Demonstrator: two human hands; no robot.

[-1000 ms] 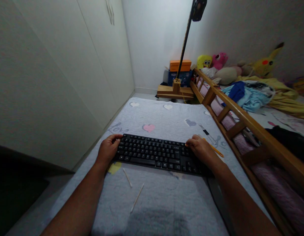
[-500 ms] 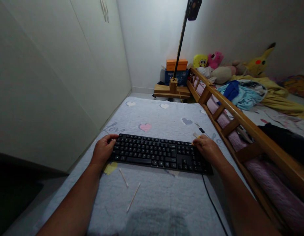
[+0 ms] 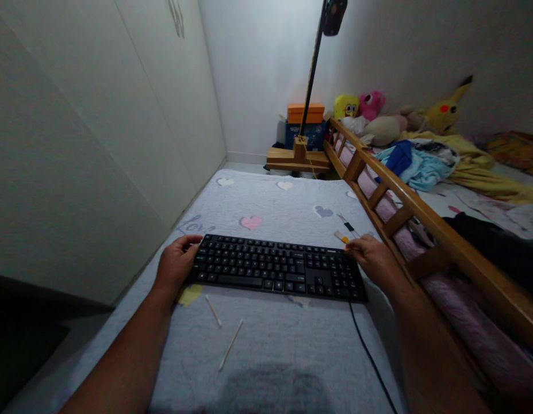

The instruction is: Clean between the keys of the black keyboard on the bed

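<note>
A black keyboard (image 3: 253, 261) lies across the patterned cover, its cable (image 3: 369, 356) running from the near right side toward me. My left hand (image 3: 176, 260) is closed around the keyboard's left end, fingers at the far corner and thumb along the edge. At the far right corner is my right hand (image 3: 367, 253), its fingertips pinched together by the number keys; whatever they hold is hidden. Just beyond those fingers lies a small flat brush (image 3: 341, 236) with a yellow-orange part. Beside it rests a thin tool with a black band (image 3: 349, 226).
Two cotton swabs (image 3: 230, 345) lie in front of the keyboard. A wooden bed rail (image 3: 404, 201) runs along the right, with clothes and plush toys behind it. White cupboard doors (image 3: 119, 115) stand at left. A lamp pole on a wooden base (image 3: 298, 158) stands at the back.
My right hand has drawn back to the right, off the keyboard's top right keys, uncovering more of the number pad. My left hand keeps its place on the keyboard. The whole view has shifted slightly.
</note>
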